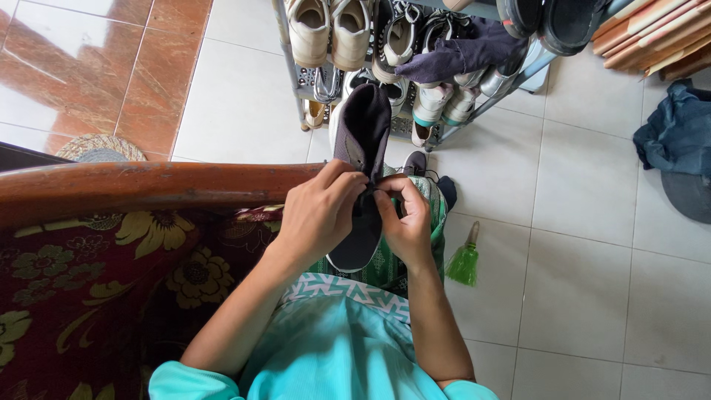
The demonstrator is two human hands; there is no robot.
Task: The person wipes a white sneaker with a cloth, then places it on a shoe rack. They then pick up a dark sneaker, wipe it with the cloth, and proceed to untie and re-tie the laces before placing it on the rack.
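Note:
A dark grey-purple shoe [361, 133] with a white sole rests on my lap, toe pointing away from me. My left hand [320, 211] covers its middle from the left, fingers curled over the lace area. From the right, my right hand [406, 218] pinches at the same spot, thumb and fingers closed on what looks like the shoe's laces. The laces themselves are mostly hidden by my fingers. A second dark shoe [418, 164] lies on the floor just past my knees.
A metal shoe rack [415, 67] full of several shoes stands ahead. A wooden sofa arm [148, 185] and floral cushion [89, 281] are at my left. A small green brush [465, 259] lies on the white tiles at right; dark cloth [678, 137] lies far right.

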